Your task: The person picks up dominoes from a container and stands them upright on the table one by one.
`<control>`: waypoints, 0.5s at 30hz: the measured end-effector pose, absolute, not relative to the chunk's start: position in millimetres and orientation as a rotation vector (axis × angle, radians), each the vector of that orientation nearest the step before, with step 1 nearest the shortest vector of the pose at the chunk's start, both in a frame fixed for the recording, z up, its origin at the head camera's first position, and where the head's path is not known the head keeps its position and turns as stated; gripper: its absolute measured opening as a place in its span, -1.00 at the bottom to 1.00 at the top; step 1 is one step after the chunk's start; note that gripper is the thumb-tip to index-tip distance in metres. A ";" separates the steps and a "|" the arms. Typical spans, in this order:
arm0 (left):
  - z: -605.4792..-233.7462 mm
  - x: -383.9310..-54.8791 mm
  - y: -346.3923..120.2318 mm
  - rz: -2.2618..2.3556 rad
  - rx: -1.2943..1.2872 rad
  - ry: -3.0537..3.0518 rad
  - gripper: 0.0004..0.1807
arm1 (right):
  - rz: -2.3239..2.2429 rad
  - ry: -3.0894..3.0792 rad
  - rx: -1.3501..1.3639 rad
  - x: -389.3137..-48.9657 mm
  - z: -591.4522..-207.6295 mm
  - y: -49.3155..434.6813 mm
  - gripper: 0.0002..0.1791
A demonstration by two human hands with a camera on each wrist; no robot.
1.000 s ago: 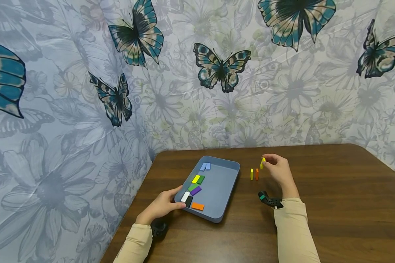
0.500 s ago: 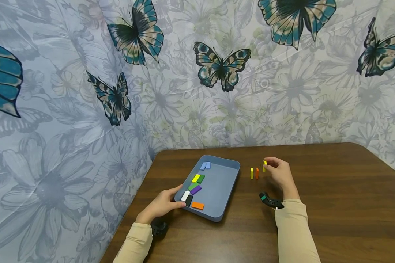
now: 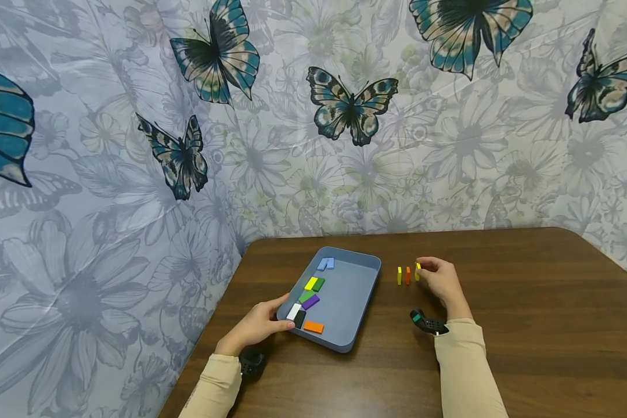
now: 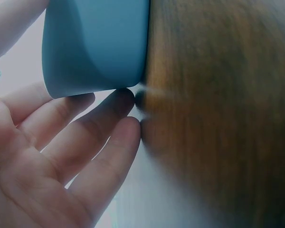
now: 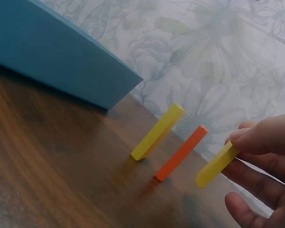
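So the right hand [image 3: 442, 283] has a yellow block [image 5: 217, 166] pinched between thumb and fingers, over on the right side of the table [image 3: 543, 325]. Just left of it there's an orange block [image 5: 182, 153] standing on end, then another yellow block [image 5: 157, 133] upright left of that. The right wrist view shows clear gaps between all three, which look pretty tiny from the head camera. Can't tell from either view if the pinched one's bottom end is touching the wood (its lower end does show up close).

The left hand [image 3: 258, 325] grips the near left corner of the blue-grey tray [image 3: 345, 307]. From the head view you get the thumb at the near edge, but only the left wrist view shows the fingers reaching along the outer wall.

The right wrist camera just gets the tray's outside, so you need the head view for what's in it: two light blue pieces [image 3: 326, 265] at the far end, then yellow [image 3: 310, 284] and dark green [image 3: 319, 285], light green [image 3: 306, 297] and purple [image 3: 310, 303], white [image 3: 294, 312] and black [image 3: 300, 319], plus an orange piece [image 3: 313, 327] near the close edge.
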State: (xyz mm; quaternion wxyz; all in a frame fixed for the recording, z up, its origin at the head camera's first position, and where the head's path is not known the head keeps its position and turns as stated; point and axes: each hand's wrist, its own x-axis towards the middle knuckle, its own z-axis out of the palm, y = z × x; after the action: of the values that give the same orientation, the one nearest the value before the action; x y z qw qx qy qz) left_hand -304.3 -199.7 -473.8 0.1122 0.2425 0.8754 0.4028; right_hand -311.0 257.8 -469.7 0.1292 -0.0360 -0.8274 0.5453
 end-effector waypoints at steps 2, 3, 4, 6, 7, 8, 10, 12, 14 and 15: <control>-473.5 -304.4 -199.7 1.183 0.712 2.568 -0.09 | 1.581 -2.413 -0.102 -311.6 -471.3 257.5 -0.61; -473.4 -304.4 -199.7 1.184 0.711 2.567 -0.09 | 1.582 -2.417 -0.113 -312.0 -472.1 257.5 -0.61; -473.2 -304.5 -199.7 1.185 0.711 2.565 -0.09 | 1.577 -2.421 -0.117 -312.5 -472.9 257.2 -0.61; -473.0 -304.7 -199.8 1.185 0.710 2.564 -0.09 | 1.555 -2.435 -0.122 -313.1 -474.7 256.6 -0.62; -472.9 -304.8 -199.9 1.181 0.710 2.567 -0.09 | 1.546 -2.440 -0.128 -313.5 -475.4 256.1 -0.62; -472.8 -304.9 -200.0 1.180 0.709 2.567 -0.09 | 1.534 -2.447 -0.133 -313.9 -476.2 255.8 -0.62; -472.6 -304.9 -200.1 1.177 0.711 2.568 -0.09 | 1.522 -2.452 -0.145 -314.6 -477.2 255.2 -0.63; -472.5 -304.8 -200.1 1.179 0.713 2.566 -0.09 | 1.512 -2.453 -0.151 -315.1 -478.1 254.6 -0.63; -472.3 -304.7 -200.0 1.181 0.714 2.564 -0.09 | 1.503 -2.454 -0.160 -316.3 -479.4 254.3 -0.63; -472.2 -304.7 -199.9 1.183 0.715 2.564 -0.09 | 1.498 -2.455 -0.153 -316.5 -480.2 254.7 -0.63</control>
State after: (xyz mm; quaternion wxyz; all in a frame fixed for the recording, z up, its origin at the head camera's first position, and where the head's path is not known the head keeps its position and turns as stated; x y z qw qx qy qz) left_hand -304.7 -199.9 -472.2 0.1143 0.2438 0.8745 0.4034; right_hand -316.5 254.7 -480.2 0.1304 -0.0526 -0.8453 0.5155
